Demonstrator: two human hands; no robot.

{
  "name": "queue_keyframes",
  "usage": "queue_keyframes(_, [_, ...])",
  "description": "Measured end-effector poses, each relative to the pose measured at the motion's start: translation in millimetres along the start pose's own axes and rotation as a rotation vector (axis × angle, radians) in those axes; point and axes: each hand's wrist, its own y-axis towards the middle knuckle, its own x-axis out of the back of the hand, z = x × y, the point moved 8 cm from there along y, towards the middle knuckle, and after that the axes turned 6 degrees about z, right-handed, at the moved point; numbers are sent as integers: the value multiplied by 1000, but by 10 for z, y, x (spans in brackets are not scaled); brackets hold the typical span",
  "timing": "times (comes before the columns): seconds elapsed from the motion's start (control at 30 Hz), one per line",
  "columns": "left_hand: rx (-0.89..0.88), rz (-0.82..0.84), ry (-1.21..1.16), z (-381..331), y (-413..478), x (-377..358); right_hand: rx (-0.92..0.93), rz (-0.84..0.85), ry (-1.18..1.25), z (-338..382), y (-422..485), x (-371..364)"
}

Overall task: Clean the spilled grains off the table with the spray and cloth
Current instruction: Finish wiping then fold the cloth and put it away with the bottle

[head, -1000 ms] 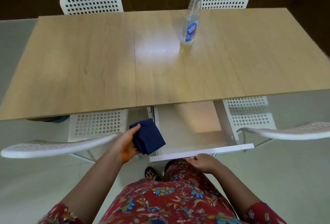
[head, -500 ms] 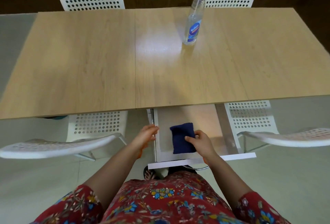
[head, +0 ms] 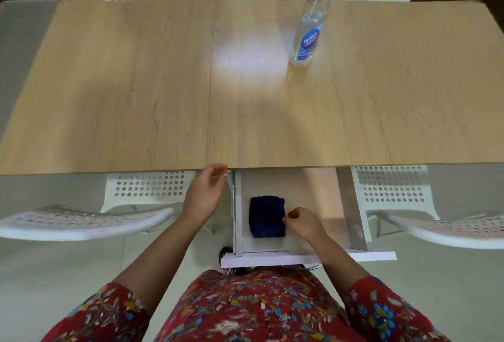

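- Moved since half a second back: your left hand (head: 204, 194) has lifted from the left rail of the drawer (head: 308, 188) to the front edge of the table (head: 109, 82); the cloth (head: 267, 216), carried in that hand a second ago, now lies in the drawer.
- Cloth: dark blue, folded, flat on the drawer floor, left of the drawer's middle.
- Right hand (head: 302, 223): fingers curled, tips at the cloth's right edge; whether it pinches or only touches, you cannot tell.
- Left hand: loosely curled, holding nothing.
- Spray bottle (head: 311, 27): upright on the far side of the table, well apart from both hands.
- Grains: none visible on the tabletop.
- Key relation: cloth sits just left of your right hand, long axis running away from you; the right hand is nearer, the left apart beyond the drawer's left wall.
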Motion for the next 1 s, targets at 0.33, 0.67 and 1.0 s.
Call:
queue_keyframes(0.33, [-188,-42,315,-1071,1190,-62,431,-302,516,1420,75,1988])
queue_keyframes(0.67, [-58,7,508,-1222,1897,-174,591,-601,640,2548,997,3282])
queue_keyframes(1.0, [-33,-1,457,-1094,1924,-139,711,-690,604,2593,1007,3301])
